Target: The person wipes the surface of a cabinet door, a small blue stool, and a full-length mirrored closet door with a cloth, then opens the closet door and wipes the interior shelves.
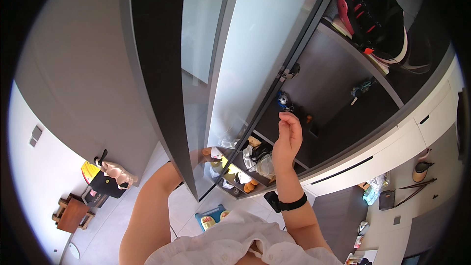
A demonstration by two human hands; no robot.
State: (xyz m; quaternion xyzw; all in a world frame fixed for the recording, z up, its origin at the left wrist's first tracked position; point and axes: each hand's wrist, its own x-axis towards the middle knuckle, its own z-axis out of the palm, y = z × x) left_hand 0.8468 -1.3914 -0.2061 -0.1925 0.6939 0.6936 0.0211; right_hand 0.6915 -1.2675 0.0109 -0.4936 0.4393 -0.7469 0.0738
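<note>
My right hand (289, 132) reaches into a dark cabinet compartment (323, 117) with its fingers curled towards the thumb. Close beyond its fingertips in the view is a small blue and silver item (282, 98); whether they touch, I cannot tell. A black strap with a small device (272, 201) is around my right wrist. My left arm (154, 187) passes behind the dark edge of a glass-panelled door (265, 44). Part of my left hand or forearm (199, 155) shows faintly through the glass, near small plush toys (215, 152); its fingers are not clear.
A red and black helmet (375, 22) sits on the upper shelf. Lower compartments hold plush toys (244, 178) and clear plastic items (263, 163). White drawers (353, 165) run along the right. My yellow slippers (208, 222) are on a blue platform (203, 214). A wooden stool (73, 215) stands left.
</note>
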